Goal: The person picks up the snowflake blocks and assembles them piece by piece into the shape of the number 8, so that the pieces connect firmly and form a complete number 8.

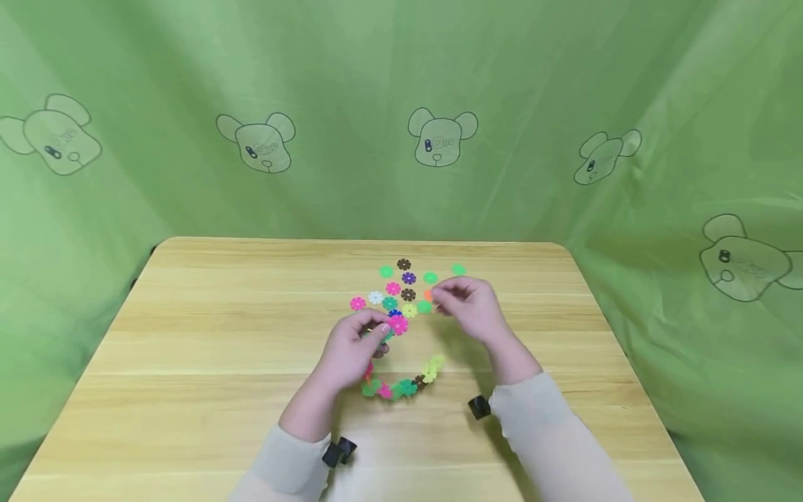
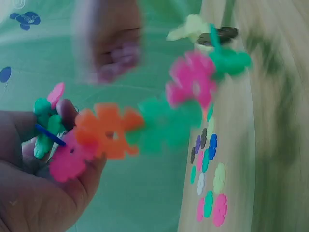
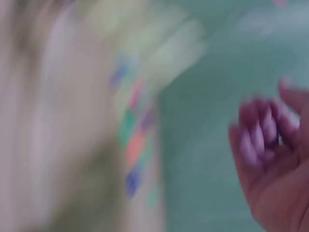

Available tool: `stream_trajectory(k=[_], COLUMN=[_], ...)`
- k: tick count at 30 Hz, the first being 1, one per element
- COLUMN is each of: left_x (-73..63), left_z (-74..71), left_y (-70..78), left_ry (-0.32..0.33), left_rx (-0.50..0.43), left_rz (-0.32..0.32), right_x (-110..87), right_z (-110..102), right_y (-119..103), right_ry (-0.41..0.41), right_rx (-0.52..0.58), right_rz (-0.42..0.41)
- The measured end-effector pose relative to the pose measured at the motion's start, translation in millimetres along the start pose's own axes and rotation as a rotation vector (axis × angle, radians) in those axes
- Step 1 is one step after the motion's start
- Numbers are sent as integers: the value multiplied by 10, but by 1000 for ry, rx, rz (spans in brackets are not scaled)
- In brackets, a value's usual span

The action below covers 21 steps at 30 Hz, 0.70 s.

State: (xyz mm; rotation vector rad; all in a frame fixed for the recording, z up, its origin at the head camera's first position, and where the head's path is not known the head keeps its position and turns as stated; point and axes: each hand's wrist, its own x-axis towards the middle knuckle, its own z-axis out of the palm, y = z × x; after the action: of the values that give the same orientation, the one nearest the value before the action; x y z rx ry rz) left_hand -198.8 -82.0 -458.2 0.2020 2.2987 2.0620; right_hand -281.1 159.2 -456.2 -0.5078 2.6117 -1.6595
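My left hand pinches a chain of linked flower-shaped plastic discs. A pink disc pokes out by its fingertips. Below the hand the chain curves right, ending in yellow pieces. In the left wrist view a pink disc lies against the fingers, joined to an orange disc. My right hand is raised to the right of the left hand, apart from the chain. Its fingers are loosely curled with nothing visible in them; the right wrist view is blurred.
Loose flower discs lie on the wooden table beyond the hands, among them a white disc, a purple disc and a brown disc. Green curtains with bear heads surround the table.
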Motion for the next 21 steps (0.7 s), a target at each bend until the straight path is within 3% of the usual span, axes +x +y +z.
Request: stream_trajectory(k=[3,5,8,13,21], left_x=[-1,-4,0,14,6], left_z=[-34,-57,-65,-63,-65], left_y=[-7,-9,-29,-36,-15], left_ry=[33,53,78,96,106], left_rx=[-69,-113,-194,-306,-336], left_rz=[-23,-33,-51,-74,-77], right_x=[85,104,101,128,152], right_z=[-65,-67,-21,66,84], right_y=[352,541,723,764,751], right_ry=[52,-8,-87,-105,-111], right_rx=[-290,-453,-597,-733,-803], right_rz=[180,262,291,286,293])
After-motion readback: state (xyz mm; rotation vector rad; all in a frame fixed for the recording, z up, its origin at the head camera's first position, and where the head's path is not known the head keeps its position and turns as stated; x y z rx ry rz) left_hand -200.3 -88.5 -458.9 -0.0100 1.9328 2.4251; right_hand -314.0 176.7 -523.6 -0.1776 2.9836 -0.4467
